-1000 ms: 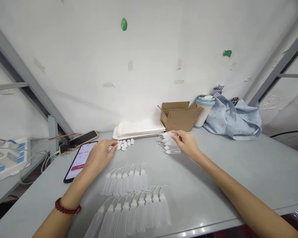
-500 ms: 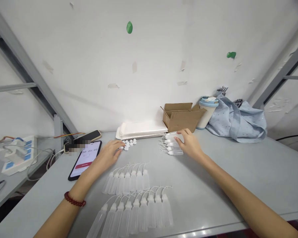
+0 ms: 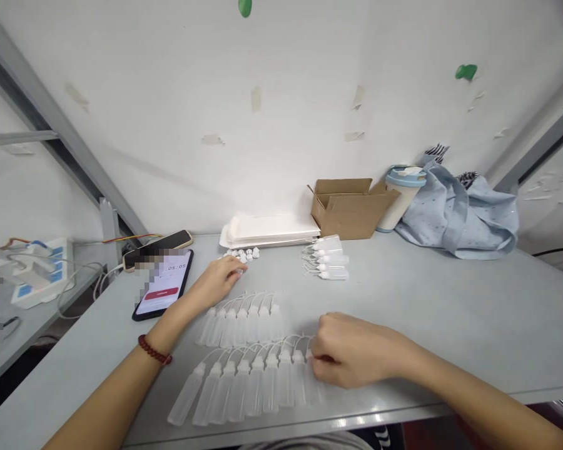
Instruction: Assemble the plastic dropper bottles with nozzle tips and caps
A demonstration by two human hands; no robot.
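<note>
My right hand [image 3: 351, 350] is closed around the neck of the rightmost soft clear squeeze bottle [image 3: 315, 389] in the front row; its fingertips are partly hidden. Several more bottles [image 3: 244, 387] lie in that row, each with a thin curved spout, and a second row [image 3: 246, 325] lies behind. My left hand [image 3: 218, 280] is pinched beside a small pile of white caps [image 3: 249, 255], with what looks like one pale cap at its fingertips. Further right, several bottles [image 3: 333, 258] lie stacked side by side, spouts pointing left.
A stack of white sleeves [image 3: 272, 228] and an open cardboard box [image 3: 349, 219] stand against the wall. Beside them are a lidded cup [image 3: 398, 203] and a light blue bag [image 3: 469, 219]. Two phones, one showing a timer [image 3: 164, 290], and a power strip [image 3: 42, 275] are at left.
My right hand has left the stacked bottles at the back and come forward to the front row's right end. My left hand has drawn slightly away from the caps. The view has shifted.
</note>
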